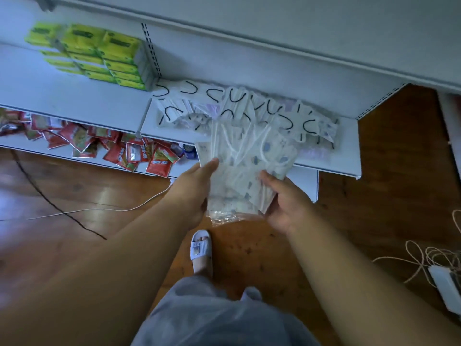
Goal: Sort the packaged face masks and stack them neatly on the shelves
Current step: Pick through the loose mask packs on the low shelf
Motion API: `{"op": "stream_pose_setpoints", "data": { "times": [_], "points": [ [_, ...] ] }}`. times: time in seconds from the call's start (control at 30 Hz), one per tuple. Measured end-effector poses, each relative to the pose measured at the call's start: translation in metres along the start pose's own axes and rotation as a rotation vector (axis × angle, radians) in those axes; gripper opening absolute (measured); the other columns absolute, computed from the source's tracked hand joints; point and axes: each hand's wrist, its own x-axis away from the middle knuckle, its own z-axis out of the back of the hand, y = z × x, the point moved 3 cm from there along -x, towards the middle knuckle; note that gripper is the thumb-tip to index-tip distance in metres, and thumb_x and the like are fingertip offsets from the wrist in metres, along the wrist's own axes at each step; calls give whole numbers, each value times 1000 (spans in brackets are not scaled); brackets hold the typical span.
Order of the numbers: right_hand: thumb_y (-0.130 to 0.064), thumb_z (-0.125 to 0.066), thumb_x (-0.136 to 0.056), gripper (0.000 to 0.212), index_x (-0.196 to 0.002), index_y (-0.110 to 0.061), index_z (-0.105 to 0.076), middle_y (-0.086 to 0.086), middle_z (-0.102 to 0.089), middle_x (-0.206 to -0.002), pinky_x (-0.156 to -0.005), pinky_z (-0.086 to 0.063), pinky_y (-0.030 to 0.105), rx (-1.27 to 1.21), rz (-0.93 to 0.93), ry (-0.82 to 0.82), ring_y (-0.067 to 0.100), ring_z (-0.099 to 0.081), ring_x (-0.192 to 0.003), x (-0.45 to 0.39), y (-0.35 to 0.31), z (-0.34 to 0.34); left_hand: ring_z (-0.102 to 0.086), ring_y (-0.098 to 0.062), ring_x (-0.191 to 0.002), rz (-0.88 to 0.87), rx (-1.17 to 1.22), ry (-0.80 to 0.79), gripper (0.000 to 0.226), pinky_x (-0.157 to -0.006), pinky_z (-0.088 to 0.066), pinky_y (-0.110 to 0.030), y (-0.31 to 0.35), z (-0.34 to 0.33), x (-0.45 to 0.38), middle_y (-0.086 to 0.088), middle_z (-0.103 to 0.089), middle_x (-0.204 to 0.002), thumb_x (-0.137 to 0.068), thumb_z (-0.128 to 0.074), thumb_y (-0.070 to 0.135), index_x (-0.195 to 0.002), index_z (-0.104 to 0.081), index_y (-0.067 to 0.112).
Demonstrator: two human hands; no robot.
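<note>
A fanned bundle of packaged face masks (245, 158), white with blue-grey prints and white ear loops, hangs over the front edge of the white shelf (349, 156). My left hand (197, 188) grips the bundle's left side, thumb on top. My right hand (287, 198) holds its lower right side, thumb on the packets. Behind the bundle a loose heap of masks with black ear loops (239, 106) lies spread across the shelf. Clear wrapper ends (224, 216) hang below my hands.
Yellow-green boxes (99, 53) are stacked on the shelf's left section. Red sachets (104, 148) litter the bottom shelf. Cables (74, 213) cross the wooden floor at left; a power strip with coiled cords (444, 278) lies right. My slippered foot (201, 250) stands below the shelf.
</note>
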Motion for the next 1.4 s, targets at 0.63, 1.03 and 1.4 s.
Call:
{"op": "stream_pose_setpoints", "data": {
  "times": [0.63,1.03,1.4],
  "points": [
    [-5,-78,-80,26,-102,-16,-71,3,-77,-99,-91,-55,56,205,543,74,28,-72,-96,190,-100,60,-73,-38,-95,-396,-29,-44,22,-87,-56,-58,19,-122,174,-19,-76,-102,-92,-67,4,-114,-66,7],
    [4,-69,-85,19,-103,-3,-71,16,-75,-99,-82,-58,49,170,487,-2,30,-73,-85,108,-174,-43,-73,-9,-75,-508,-232,57,17,-62,-56,-23,146,-102,85,3,-76,-88,-91,-73,26,-106,-68,19],
    [-11,-78,-82,12,-88,-19,-71,3,-76,-87,-77,-60,38,297,658,252,24,-72,-85,21,-293,-87,-75,-26,-89,-482,-266,1,13,-81,-61,-44,260,-134,-19,-5,-77,-97,-93,-69,10,-104,-69,17]
  ]
}}
